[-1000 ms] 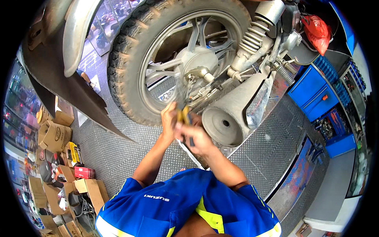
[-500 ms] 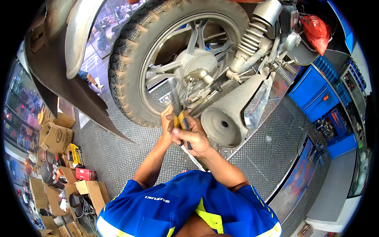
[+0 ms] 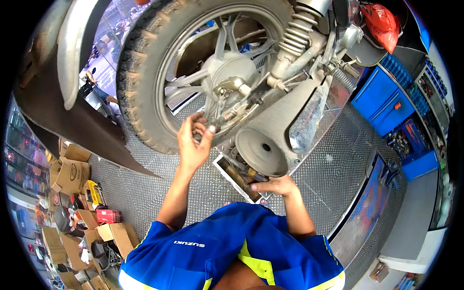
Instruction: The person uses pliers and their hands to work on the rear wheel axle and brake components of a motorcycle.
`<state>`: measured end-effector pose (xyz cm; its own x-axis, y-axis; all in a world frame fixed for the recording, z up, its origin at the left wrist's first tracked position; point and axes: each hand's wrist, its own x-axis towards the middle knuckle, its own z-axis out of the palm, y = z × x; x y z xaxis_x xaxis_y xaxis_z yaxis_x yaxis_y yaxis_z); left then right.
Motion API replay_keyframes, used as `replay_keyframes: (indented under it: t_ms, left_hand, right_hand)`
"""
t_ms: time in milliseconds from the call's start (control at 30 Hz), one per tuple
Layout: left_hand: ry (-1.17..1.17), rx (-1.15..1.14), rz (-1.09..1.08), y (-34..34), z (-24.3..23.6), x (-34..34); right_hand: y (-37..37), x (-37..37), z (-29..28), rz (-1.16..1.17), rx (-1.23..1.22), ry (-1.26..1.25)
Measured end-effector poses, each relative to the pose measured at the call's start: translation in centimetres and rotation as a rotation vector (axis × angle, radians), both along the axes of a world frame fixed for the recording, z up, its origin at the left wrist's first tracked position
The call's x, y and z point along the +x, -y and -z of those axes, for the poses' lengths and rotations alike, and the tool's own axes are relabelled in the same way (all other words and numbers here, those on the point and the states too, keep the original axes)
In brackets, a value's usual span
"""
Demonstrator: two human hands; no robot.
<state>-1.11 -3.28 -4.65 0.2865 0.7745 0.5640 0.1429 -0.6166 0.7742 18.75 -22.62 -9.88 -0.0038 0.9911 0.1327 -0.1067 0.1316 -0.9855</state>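
Note:
My left hand [image 3: 194, 145] is raised beside the rear wheel hub [image 3: 227, 72], its fingers curled and thumb near the brake rod end [image 3: 232, 114]. A small dark thing shows between the fingers, too little of it to name. Under the round end of the grey muffler [image 3: 263, 151], my right hand [image 3: 276, 185] reaches over an open tray [image 3: 240, 182]. Its fingers are at the yellow-handled pliers [image 3: 255, 174]; the muffler hides most of the tool. The tyre [image 3: 140, 96] stands upright, with the shock absorber spring [image 3: 296, 38] to its right.
A brown mudguard [image 3: 72, 116] hangs at the left. Cardboard boxes [image 3: 70, 175] and loose parts pile up along that side. Blue tool cabinets [image 3: 382, 106] stand at the right, and a red plastic bag [image 3: 382, 26] hangs at the upper right. The floor is patterned metal plate [image 3: 333, 159].
My hands have moved apart. The right hand took the pliers from the hub down to the tray under the muffler. The left stays by the hub, and the view has shifted slightly.

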Motion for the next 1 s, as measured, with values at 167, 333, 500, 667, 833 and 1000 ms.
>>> replay_keyframes:
  t_ms: [167,333,500,667,833,1000]
  left_hand:
    - [-0.143,0.118,-0.104,-0.6,-2.4,2.5]
    - [-0.12,0.231,-0.156,-0.8,-3.4,4.4]
    - [-0.243,0.421,-0.2,-1.8,-6.8,6.2]
    - [-0.371,0.478,-0.2,-2.7,-7.8,6.7]
    - [-0.338,0.456,-0.173,-2.4,-8.1,6.0]
    - [0.016,0.351,-0.235,0.0,-4.2,4.4]
  right_hand:
    - [1.0,1.4,6.1,0.278,-0.009,0.397]
    - [0.1,0.4,5.3,0.389,0.021,0.702]
    - [0.3,2.2,8.7,0.344,-0.148,0.995]
    - [1.4,4.6,12.1,0.408,-0.042,1.003]
    - [1.5,5.8,11.9,0.494,0.071,0.941]
    - [-1.3,8.7,12.2,0.827,-0.222,1.006]
